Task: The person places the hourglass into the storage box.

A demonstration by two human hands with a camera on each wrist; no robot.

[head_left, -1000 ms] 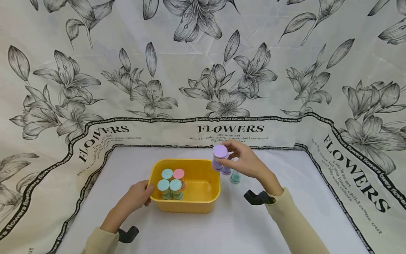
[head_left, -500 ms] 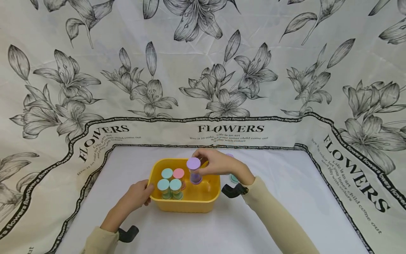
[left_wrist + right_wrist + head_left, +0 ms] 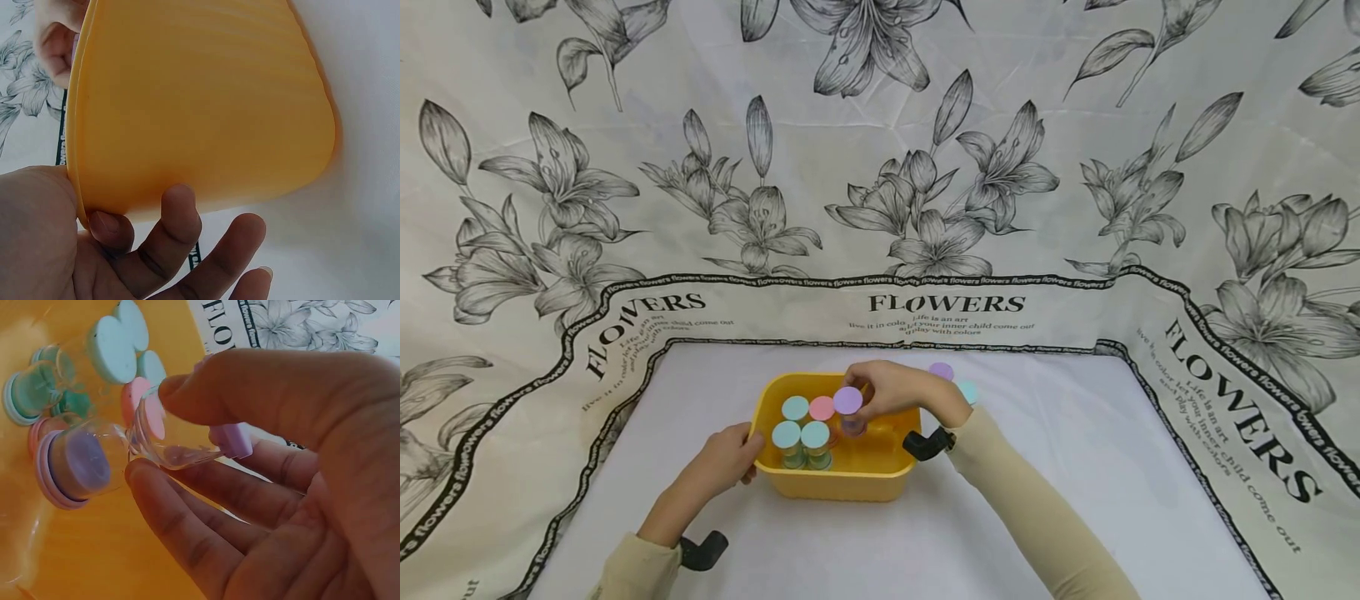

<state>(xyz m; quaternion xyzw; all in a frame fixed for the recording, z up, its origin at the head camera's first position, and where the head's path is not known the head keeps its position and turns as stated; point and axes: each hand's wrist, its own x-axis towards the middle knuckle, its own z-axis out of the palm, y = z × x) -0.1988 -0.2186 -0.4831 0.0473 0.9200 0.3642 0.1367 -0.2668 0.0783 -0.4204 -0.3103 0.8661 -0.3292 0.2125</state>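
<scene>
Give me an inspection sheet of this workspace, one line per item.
Surface: white table top, floral cloth border around it.
Job's things: yellow tub holds four upright sand timers, three teal-capped, one pink-capped; purple sand timer is held inside the tub beside them.
Clutter: two more timers, purple-capped and teal-capped, stand on the table behind the right forearm.
Grippers: left hand grips the tub's left rim; right hand pinches the purple sand timer.
Cables: nothing seen; black wrist mounts only.
Surroundings: lily-print backdrop lettered FLOWERS.
</scene>
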